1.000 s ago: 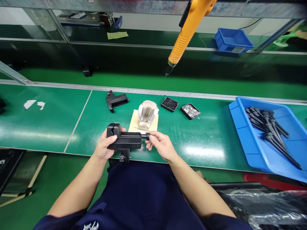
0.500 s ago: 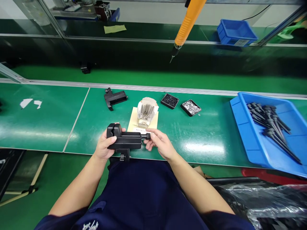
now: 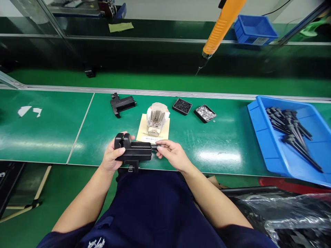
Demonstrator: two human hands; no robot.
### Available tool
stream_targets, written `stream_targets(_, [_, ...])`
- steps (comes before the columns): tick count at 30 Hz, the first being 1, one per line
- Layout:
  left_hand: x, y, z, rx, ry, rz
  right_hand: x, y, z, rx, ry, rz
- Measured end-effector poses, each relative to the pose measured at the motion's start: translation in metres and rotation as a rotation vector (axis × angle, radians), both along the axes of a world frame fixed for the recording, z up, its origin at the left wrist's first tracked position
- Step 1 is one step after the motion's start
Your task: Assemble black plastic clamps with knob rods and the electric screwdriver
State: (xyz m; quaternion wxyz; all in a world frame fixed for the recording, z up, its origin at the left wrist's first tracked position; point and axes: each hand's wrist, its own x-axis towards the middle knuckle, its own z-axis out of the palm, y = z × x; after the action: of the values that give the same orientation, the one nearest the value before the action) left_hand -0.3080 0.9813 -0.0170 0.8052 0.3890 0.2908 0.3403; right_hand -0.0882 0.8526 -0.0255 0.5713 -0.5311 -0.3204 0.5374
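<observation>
Near the table's front edge, my left hand (image 3: pixel 113 156) grips the jaw end of a black plastic clamp (image 3: pixel 138 153), its thumb lying across the front. A small bracket hangs from the clamp's underside. My right hand (image 3: pixel 173 155) pinches the dark knob at the end of the rod (image 3: pixel 154 147) sticking out of the clamp's right side; fingers partly cover the knob. Just behind the clamp stands a worn whitish holder (image 3: pixel 157 119) on a yellowish card (image 3: pixel 141 129). Another black clamp-like part (image 3: pixel 122 104) lies farther back on the left.
Small black trays of dark screws (image 3: pixel 182 106) and silvery metal pieces (image 3: pixel 205 113) sit behind my right hand. At right, a blue bin (image 3: pixel 269 151) holds several black threaded rods (image 3: pixel 294 127). An orange electric screwdriver (image 3: pixel 219 32) hangs overhead. White scraps (image 3: pixel 24 111) lie at left.
My right fingers have closed further around the knob, covering more of it. The hanging screwdriver has swung to the right. The clamp stays nearly in place, and the view has shifted slightly.
</observation>
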Motion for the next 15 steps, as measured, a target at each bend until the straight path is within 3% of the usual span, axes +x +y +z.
stream_targets(5, [0.0012,-0.0001,-0.0006,0.012,-0.010,-0.006,-0.0017,0.0000,-0.0014,0.192,-0.071,-0.115])
stream_targets(11, [0.0014,-0.0002,0.0000,0.029,-0.027,-0.014,0.0011,-0.0025,-0.0015,-0.007,0.068,0.037])
stream_targets(15, [0.0010,-0.0001,-0.0012,0.036,-0.021,-0.014,0.0002,-0.0022,-0.0019,0.120,-0.023,-0.050])
